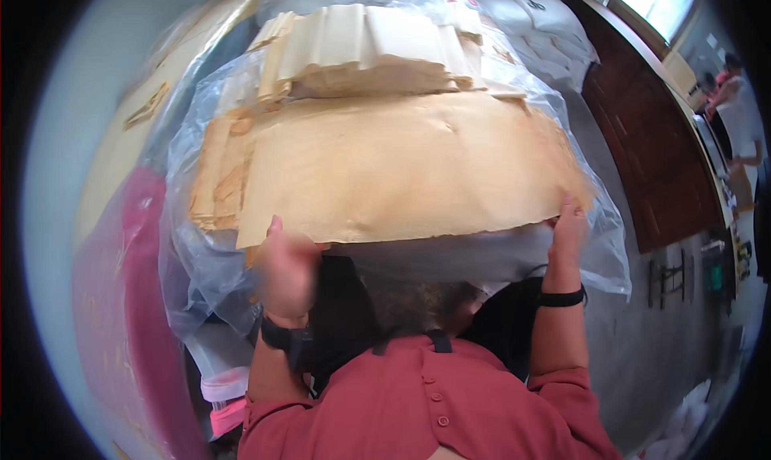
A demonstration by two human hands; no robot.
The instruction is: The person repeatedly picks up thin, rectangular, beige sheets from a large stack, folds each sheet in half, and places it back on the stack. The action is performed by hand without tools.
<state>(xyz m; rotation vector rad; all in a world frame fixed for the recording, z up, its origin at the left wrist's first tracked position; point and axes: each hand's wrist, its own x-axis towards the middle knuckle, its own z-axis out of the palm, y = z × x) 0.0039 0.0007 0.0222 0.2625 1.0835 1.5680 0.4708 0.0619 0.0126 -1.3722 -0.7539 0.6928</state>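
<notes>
A broad, thin tan sheet point(385, 165) with a slightly rough near edge lies across the pile in front of me. Its material is hard to settle from the picture. My left hand point(288, 273) grips the sheet's near left corner, thumb on top and the other fingers mostly hidden beneath. At the near right corner, my right hand point(568, 228) pinches the edge, thumb upward. Darker, ragged-edged sheets point(220, 171) stick out under the left side. Just behind, cream-coloured folded sheets point(361, 44) are stacked in a thick bundle.
Clear plastic film point(202, 279) spreads under and around the pile. Pink plastic point(144, 231) covers something on the left, with a broken tan piece point(146, 106) farther back. White sacks point(530, 20) stand behind. A brown wooden cabinet point(650, 128) and another person point(726, 98) are at the right.
</notes>
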